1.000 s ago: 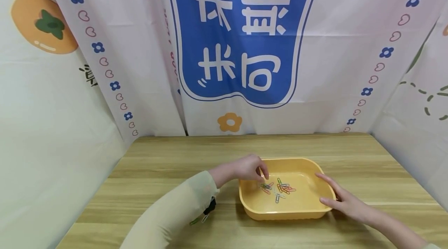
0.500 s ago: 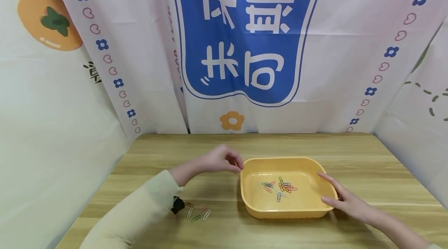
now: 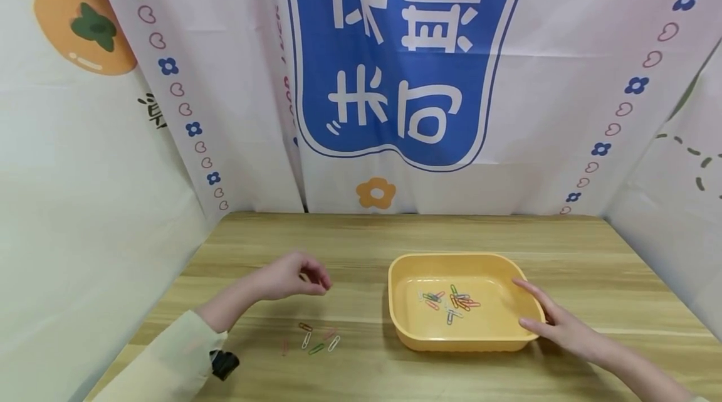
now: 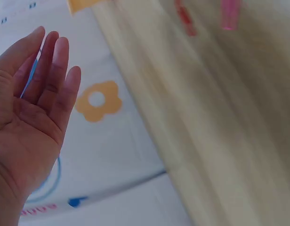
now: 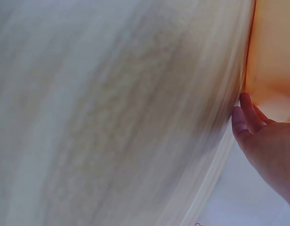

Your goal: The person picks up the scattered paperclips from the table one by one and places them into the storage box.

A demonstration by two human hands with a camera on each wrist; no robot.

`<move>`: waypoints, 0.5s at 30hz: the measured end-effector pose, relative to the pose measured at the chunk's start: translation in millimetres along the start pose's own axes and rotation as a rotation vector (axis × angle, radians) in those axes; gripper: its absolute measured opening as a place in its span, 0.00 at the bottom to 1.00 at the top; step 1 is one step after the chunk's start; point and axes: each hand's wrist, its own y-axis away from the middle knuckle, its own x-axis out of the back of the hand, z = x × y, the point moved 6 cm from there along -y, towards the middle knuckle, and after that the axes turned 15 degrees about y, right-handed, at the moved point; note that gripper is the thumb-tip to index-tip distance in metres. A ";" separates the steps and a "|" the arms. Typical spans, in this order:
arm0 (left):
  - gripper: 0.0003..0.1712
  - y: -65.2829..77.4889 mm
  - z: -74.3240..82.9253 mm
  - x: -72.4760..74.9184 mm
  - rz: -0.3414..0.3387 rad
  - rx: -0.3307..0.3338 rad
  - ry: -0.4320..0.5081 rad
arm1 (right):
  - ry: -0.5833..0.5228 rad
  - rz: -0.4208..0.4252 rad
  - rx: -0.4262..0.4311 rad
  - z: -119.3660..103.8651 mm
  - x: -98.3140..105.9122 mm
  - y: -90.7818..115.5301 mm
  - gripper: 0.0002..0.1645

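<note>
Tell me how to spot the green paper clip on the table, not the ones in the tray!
On the wood-grain table, look left of the yellow tray in the head view. Several loose paper clips lie there. Yours is the green paper clip, the only green one in that group.

The left wrist view's top edge cuts off 2 blurred paper clips point(image 4: 186, 21), 1 red, 1 pink.

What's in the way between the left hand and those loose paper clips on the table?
Nothing I can see. The left hand is held above the table, beyond the loose paper clips as the head camera looks, and no other object shows between them.
</note>
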 end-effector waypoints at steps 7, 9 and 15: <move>0.05 20.0 -27.9 -1.0 0.026 -0.003 0.016 | 0.002 -0.006 0.001 -0.1 1.0 0.0 0.38; 0.06 23.8 -33.2 -2.3 0.026 -0.006 0.040 | 0.000 -0.005 -0.001 -0.4 1.5 0.2 0.38; 0.09 28.3 -50.5 -5.4 0.004 0.043 0.029 | -0.010 0.001 0.000 1.3 2.7 1.0 0.39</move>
